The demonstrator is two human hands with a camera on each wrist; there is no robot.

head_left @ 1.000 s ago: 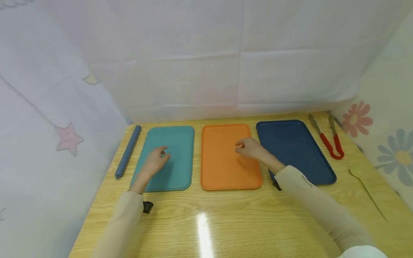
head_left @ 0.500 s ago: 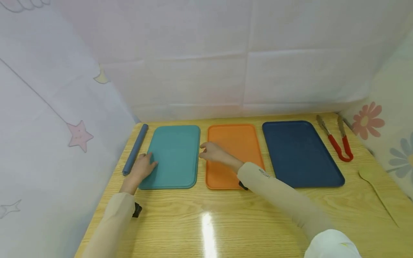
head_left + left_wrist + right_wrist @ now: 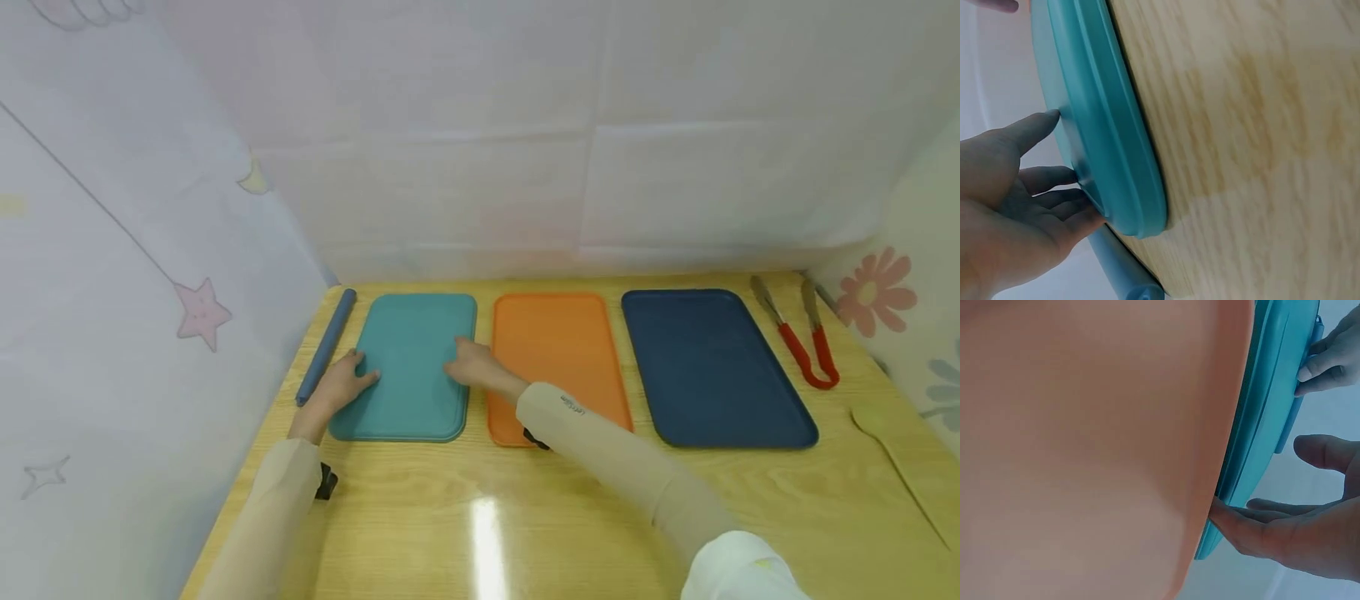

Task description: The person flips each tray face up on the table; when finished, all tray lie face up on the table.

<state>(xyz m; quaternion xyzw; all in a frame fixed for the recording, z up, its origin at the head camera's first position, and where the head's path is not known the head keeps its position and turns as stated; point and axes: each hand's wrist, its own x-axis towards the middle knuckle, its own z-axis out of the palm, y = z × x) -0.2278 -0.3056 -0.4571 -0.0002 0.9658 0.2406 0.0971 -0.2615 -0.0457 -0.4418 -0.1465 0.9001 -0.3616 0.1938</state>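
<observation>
A teal rectangular tray (image 3: 416,321) lies on the wooden table. My left hand (image 3: 339,387) is at its left side; in the left wrist view its thumb and fingertips touch the tray's surface near the rim, fingers fairly straight. My right hand (image 3: 474,365) is over the tray's right edge. In the right wrist view its fingers reach down beside that edge, partly hidden behind the orange tray's rim, and the thumb (image 3: 1325,453) stands apart. Right of the teal tray lies the orange tray (image 3: 555,333), with the right forearm above it.
A navy tray (image 3: 712,367) lies further right. Beyond it are red-handled tongs (image 3: 806,342) and a pale long-handled spoon (image 3: 892,454). A blue-grey roll (image 3: 326,346) lies close to my left hand. A white cloth (image 3: 465,133) hangs behind the table.
My right hand has moved left from over the orange tray to the teal tray's right edge. My left hand has moved from over the teal tray to its left edge.
</observation>
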